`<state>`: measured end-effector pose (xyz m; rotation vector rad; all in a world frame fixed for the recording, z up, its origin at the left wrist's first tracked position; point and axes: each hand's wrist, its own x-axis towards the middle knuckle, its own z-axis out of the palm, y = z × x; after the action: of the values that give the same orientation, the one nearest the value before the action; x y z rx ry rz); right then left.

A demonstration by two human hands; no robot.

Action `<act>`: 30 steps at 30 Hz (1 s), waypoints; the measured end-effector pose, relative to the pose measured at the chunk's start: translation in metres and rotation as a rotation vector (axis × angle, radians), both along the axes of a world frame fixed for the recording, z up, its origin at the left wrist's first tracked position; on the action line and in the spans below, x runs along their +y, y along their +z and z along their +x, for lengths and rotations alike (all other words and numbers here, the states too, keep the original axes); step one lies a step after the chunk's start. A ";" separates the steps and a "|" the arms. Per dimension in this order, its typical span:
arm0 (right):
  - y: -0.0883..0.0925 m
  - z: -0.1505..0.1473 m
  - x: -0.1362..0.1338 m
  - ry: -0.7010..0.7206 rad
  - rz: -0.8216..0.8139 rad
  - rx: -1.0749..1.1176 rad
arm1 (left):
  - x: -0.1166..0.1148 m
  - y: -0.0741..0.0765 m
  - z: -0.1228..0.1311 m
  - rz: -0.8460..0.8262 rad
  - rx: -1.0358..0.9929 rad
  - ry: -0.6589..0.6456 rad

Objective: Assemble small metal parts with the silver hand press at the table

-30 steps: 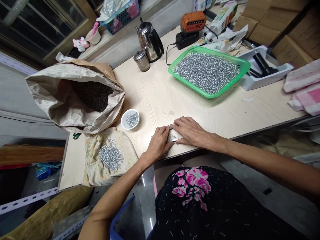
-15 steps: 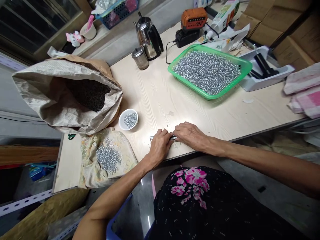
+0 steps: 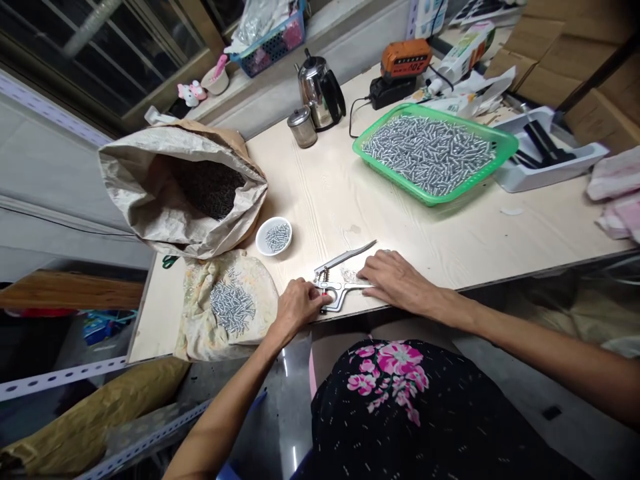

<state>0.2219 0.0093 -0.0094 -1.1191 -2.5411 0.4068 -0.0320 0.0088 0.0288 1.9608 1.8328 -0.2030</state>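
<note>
A silver spring-loaded hand tool like pliers (image 3: 340, 293) lies on the table near its front edge, handles spread apart and pointing right. A coiled spring and a small red part show near its head. My left hand (image 3: 299, 303) is closed on the head end, thumb at the red part. My right hand (image 3: 397, 280) rests at the other end, fingers and thumb apart, by the lower handle's tip. Small clear bits (image 3: 349, 275) lie between the handles, close to my right fingertips; their kind I cannot make out.
A white bowl (image 3: 261, 239) of small metal pins is behind my left hand. More pins (image 3: 233, 307) lie on a cloth (image 3: 195, 333) at left. An open sack (image 3: 125, 173) stands behind. A green basket (image 3: 435, 199) of pins and a kettle (image 3: 311, 87) stand farther back.
The hands have moved apart, left hand leftward and right hand rightward. The plier-like tool, mostly covered before, now shows with its handles spread. The view has shifted slightly.
</note>
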 end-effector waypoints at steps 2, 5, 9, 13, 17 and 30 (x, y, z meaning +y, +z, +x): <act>-0.005 -0.006 0.000 0.000 0.039 -0.011 | 0.000 -0.003 0.003 -0.079 0.021 -0.006; -0.012 -0.004 0.006 -0.057 0.126 -0.017 | -0.001 -0.002 -0.003 -0.085 0.062 -0.091; -0.019 0.009 0.016 -0.115 0.196 -0.030 | 0.006 0.013 -0.026 0.088 0.050 -0.155; -0.023 0.015 0.016 -0.108 0.186 -0.042 | 0.037 0.050 -0.055 0.457 -0.085 0.016; -0.029 0.014 0.012 -0.130 0.193 -0.014 | 0.065 0.074 -0.097 0.641 0.049 0.099; -0.036 0.013 0.011 -0.152 0.189 0.024 | 0.051 0.010 -0.179 0.226 0.432 -0.007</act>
<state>0.2351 0.0200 -0.0456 -1.2163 -2.3946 0.1373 -0.2106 0.0593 0.0386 2.2082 2.1989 -0.4725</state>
